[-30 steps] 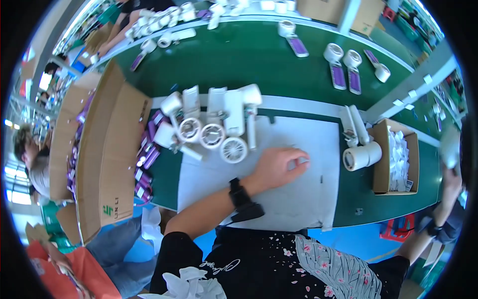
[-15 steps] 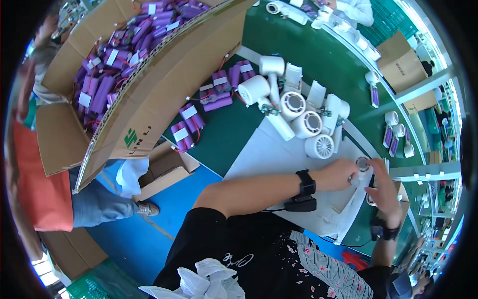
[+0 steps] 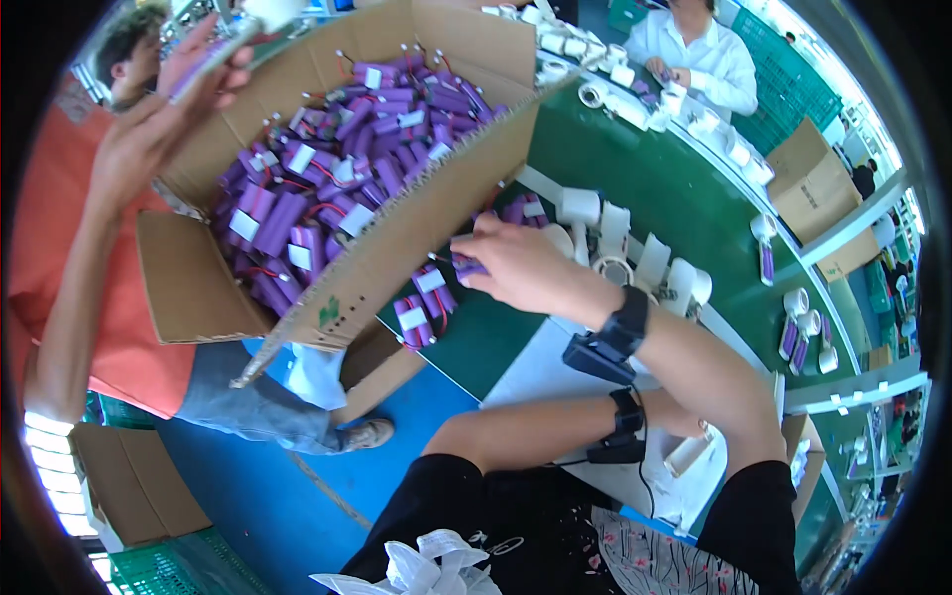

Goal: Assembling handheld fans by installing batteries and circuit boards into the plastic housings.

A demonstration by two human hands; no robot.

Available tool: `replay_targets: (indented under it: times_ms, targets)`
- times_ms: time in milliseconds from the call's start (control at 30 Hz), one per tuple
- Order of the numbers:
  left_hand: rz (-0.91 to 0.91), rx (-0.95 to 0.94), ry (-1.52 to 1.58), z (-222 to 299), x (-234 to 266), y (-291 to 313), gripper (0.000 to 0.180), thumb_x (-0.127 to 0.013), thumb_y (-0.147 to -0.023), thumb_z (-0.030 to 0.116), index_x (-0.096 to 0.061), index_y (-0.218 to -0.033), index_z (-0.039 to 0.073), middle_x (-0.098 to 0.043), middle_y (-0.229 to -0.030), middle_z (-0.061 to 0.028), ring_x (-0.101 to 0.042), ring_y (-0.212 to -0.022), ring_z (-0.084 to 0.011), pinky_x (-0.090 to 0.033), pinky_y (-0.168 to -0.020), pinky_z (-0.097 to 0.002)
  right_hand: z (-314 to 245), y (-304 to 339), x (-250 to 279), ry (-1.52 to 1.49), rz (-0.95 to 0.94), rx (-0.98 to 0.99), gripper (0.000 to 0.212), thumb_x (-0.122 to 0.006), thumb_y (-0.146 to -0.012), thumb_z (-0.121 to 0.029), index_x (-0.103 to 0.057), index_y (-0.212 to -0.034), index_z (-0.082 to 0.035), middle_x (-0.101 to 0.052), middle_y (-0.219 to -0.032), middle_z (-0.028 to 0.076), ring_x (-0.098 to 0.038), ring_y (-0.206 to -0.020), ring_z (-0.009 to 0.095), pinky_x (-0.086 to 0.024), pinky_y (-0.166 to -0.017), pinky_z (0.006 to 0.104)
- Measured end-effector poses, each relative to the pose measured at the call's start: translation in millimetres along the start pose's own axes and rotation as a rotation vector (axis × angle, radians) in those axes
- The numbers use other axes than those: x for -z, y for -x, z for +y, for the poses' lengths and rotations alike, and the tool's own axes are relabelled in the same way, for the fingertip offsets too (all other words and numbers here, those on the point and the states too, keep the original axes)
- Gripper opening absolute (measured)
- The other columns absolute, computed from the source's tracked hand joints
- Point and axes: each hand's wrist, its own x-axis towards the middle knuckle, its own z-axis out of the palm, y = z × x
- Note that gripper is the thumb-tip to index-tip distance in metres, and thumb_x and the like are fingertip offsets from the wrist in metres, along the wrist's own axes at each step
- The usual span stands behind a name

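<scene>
My right hand reaches across to the left, over my left forearm. Its fingers are closed on a purple battery pack beside the big carton's wall. Two more battery packs with white labels and red wires lie just below it on the green table. Behind my right forearm, my left hand is mostly hidden, so its fingers and anything in them do not show. A slim white casing piece lies near it on the white sheet. White round-headed fan bodies are grouped beyond my right wrist.
A large carton full of purple battery packs stands at the left. Beside it a person in orange holds up a white and purple piece. Across the table sits a person in white. Fan units with purple packs lie at the right.
My right hand has left the white part by my left hand and crossed left to the battery packs. The view has shifted. The neighbour's raised hand has come into view.
</scene>
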Motion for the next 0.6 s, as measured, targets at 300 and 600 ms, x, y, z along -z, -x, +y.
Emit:
replay_targets:
  times_ms: [300, 600]
  targets:
    - [-0.175, 0.149, 0.108, 0.9, 5.7, 0.3, 0.030, -0.071, -0.071, 0.023, -0.066, -0.094, 0.004, -0.068, -0.090, -0.0148, -0.064, -0.085, -0.0327, -0.049, -0.075, -0.0427, 2.5, -5.8, 7.8, -0.204, 0.021, -0.131, 0.016, -0.066, -0.087, -0.019, -0.071, -0.089, -0.004, -0.065, -0.088, 0.010, -0.062, -0.076, 0.027, -0.049, -0.068, 0.0378]
    - [-0.295, 0.274, 0.141, 2.3, 8.7, -9.3, 0.019, -0.070, -0.069, 0.017, -0.065, -0.080, 0.004, -0.065, -0.083, -0.0175, -0.063, -0.081, -0.0373, -0.050, -0.072, -0.0456, -49.3, 155.8, 162.0, -0.663, 0.602, -0.136, 0.019, -0.056, -0.095, -0.014, -0.066, -0.090, 0.002, -0.065, -0.084, 0.012, -0.062, -0.072, 0.017, -0.049, -0.065, 0.0267]
